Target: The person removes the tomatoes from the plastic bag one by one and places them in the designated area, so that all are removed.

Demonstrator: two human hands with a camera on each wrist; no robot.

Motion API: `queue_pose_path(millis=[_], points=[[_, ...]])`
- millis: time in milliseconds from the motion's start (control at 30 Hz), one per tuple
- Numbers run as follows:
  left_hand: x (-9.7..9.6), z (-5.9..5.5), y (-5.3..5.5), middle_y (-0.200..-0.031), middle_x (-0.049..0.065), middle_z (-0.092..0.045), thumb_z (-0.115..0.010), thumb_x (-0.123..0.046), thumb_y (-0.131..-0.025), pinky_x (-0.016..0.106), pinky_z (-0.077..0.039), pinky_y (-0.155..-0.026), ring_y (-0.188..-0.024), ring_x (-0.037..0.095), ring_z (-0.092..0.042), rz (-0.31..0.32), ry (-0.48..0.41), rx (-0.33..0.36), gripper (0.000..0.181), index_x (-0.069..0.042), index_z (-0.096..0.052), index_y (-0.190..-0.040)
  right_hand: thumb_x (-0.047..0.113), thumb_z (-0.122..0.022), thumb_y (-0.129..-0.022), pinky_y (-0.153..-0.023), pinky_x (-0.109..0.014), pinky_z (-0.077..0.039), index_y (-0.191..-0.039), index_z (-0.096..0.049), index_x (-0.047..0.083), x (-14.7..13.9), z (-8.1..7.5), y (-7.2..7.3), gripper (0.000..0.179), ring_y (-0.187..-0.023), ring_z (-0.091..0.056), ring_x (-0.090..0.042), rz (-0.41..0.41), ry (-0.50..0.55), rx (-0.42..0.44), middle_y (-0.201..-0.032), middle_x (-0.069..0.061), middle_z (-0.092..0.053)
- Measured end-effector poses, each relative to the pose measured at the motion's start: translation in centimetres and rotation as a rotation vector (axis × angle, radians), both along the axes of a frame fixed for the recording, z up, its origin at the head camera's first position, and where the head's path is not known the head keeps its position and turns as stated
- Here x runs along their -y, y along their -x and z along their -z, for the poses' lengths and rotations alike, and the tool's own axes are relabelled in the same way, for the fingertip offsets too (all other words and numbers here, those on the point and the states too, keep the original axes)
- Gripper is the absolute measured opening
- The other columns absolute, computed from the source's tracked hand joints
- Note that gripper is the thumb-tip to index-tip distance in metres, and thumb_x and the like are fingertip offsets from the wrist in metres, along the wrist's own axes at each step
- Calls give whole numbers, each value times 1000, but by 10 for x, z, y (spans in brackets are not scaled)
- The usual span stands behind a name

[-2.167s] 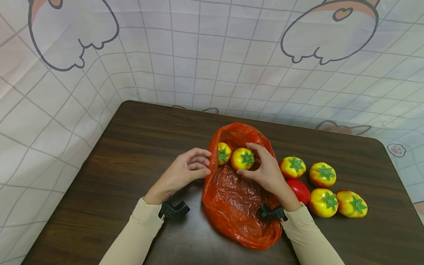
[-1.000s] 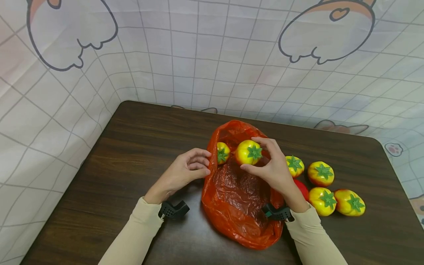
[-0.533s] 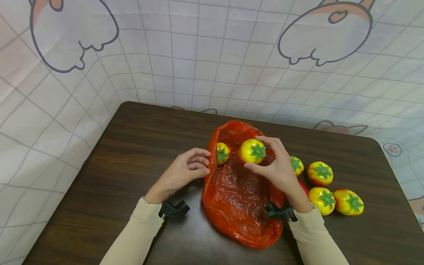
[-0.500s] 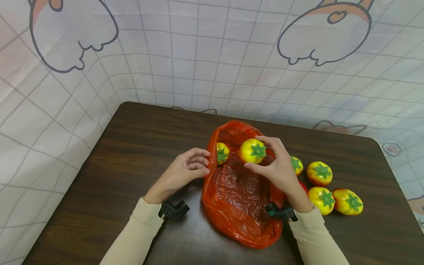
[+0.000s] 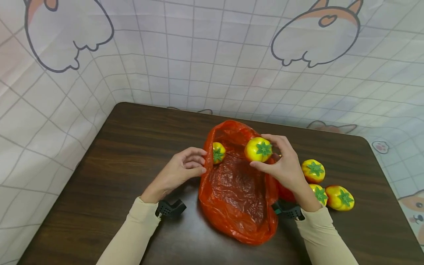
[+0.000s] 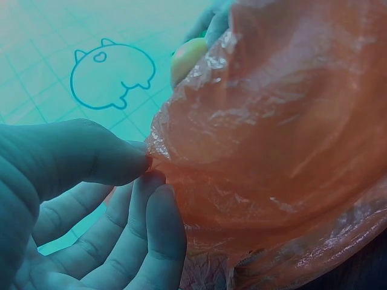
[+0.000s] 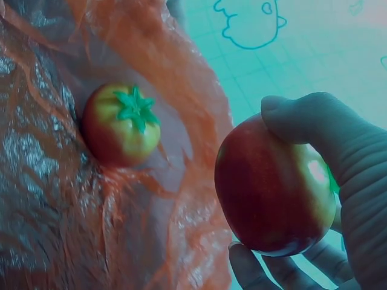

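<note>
In the head view a red plastic bag (image 5: 236, 221) lies with its mouth spread wide on the table. My left hand (image 5: 177, 171) pinches the bag's left rim between thumb and forefinger, as the left wrist view shows at the bag's edge (image 6: 181, 169). My right hand (image 5: 288, 167) grips a yellow-and-red toy tomato (image 5: 255, 150) with a green star-shaped top, above the bag's right rim. In the right wrist view the held tomato (image 7: 266, 187) is between thumb and fingers, apart from the bag. Another toy tomato (image 5: 218, 153) sits inside the bag, near its left side.
Right of the bag lie more toy tomatoes, one at the back (image 5: 313, 171), one partly behind my wrist (image 5: 320, 194) and one farthest right (image 5: 339, 197). A red round piece (image 5: 285, 193) shows beside the bag. A cartoon-printed cloth (image 5: 205, 55) hangs behind the dark wooden table (image 5: 132, 140).
My right hand has raised the toy tomato from within the bag and carried it rightward to the rim. The left hand keeps its place at the left rim.
</note>
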State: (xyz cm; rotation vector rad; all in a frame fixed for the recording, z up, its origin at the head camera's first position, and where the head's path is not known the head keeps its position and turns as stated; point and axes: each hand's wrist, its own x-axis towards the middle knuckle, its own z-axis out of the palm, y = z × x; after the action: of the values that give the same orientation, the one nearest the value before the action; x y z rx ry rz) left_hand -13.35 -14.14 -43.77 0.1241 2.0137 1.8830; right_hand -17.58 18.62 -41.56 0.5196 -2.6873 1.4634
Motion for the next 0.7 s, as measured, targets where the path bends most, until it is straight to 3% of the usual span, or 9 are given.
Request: queue_pose_path(millis=[367, 700], points=[[0, -1, 0, -124, 10, -63, -74, -14, -94, 44, -60, -96, -110, 20, -67, 0, 15, 0, 48, -16, -56, -137, 11, -89, -81, -84, -6, -53, -145, -55, 14, -26, -8, -1, 73, -113, -54, -5, 40, -12, 10, -137, -6, -48], [0, 1, -1, -124, 11, -62, -75, -15, -94, 42, -60, -96, -109, 21, -67, 10, 29, 1, 49, -16, -55, -138, 23, -90, -81, -85, -2, -49, -149, -50, 18, -53, -12, -6, 79, -120, -49, -5, 92, -132, 9, -140, -4, -49]])
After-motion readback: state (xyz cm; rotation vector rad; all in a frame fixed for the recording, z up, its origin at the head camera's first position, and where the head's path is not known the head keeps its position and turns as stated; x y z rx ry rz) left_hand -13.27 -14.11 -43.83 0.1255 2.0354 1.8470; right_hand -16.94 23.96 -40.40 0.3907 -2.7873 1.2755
